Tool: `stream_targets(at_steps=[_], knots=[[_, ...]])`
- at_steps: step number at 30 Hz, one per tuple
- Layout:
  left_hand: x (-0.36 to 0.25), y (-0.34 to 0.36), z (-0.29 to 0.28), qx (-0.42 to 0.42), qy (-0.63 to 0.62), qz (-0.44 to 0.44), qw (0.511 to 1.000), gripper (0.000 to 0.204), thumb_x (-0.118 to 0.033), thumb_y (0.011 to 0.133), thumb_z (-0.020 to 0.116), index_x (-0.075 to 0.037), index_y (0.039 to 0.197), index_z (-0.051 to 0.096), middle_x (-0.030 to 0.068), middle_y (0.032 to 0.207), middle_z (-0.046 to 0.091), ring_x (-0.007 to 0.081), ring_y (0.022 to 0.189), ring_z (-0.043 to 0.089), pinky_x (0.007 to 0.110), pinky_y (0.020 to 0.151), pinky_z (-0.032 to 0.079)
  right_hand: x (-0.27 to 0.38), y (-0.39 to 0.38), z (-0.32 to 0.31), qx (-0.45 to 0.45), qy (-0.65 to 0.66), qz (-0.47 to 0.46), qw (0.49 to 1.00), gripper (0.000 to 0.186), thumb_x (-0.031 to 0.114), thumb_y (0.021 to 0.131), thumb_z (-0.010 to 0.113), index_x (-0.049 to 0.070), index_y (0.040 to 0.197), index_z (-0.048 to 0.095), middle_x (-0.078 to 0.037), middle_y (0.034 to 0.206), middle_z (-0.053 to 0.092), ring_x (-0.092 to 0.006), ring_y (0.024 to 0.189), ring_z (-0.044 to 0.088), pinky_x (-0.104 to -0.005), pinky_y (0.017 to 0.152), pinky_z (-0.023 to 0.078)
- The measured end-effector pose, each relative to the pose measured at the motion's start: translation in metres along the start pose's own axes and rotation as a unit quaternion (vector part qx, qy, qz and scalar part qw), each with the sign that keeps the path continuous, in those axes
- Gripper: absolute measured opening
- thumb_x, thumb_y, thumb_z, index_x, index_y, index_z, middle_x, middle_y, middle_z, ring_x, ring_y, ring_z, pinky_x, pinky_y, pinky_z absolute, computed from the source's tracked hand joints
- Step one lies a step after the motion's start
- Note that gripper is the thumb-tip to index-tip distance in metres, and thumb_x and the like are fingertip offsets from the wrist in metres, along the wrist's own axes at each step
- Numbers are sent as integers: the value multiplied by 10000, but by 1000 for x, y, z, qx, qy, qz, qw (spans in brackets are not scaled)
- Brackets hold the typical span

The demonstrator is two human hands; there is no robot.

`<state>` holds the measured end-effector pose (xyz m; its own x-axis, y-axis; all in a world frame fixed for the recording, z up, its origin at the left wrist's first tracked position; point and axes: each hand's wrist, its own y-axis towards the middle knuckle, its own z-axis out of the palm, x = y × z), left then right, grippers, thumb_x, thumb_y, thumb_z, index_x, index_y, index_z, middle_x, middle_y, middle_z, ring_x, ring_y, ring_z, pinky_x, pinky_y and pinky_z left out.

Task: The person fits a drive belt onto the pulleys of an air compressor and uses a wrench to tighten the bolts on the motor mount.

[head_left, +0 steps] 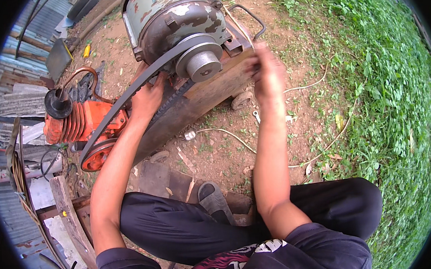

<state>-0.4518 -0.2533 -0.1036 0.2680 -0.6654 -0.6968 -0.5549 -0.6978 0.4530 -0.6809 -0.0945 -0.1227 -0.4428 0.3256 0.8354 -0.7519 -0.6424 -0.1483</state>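
Note:
A worn grey-green electric motor with peeling paint sits on a rusty metal base. Its silver pulley carries a black drive belt that runs down left to the orange wheel of a finned orange compressor pump. My left hand reaches past the belt under the motor; its fingertips are hidden there. My right hand is beside the base's right end, near a pale cable and a bent metal handle. Motion blur smears its fingers.
On the dirt lie a white plug with its cord and a small wrench. Green plants grow along the right. Corrugated sheets and a wooden plank stand at left. My sandalled foot is below.

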Motion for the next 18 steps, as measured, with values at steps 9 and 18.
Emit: stream_targets(at_steps=[9,18], knots=[[3,5,10,-5,19,34,999,254,-23,841,637,46,1084,605,205,1033,638,362,961,626,390,846,487,5,72,35,-106,108,-174,973,411,259,992,408,162,609,292,47,484,224,-91,404,212,-273,384,193],[-2,4,2,-5,69,33,997,219,-10,819,642,48,1026,601,204,967,627,391,888,613,416,786,488,49,103,7,58,345,-219,911,449,315,1006,336,181,584,265,40,474,192,-129,384,146,-306,368,130]])
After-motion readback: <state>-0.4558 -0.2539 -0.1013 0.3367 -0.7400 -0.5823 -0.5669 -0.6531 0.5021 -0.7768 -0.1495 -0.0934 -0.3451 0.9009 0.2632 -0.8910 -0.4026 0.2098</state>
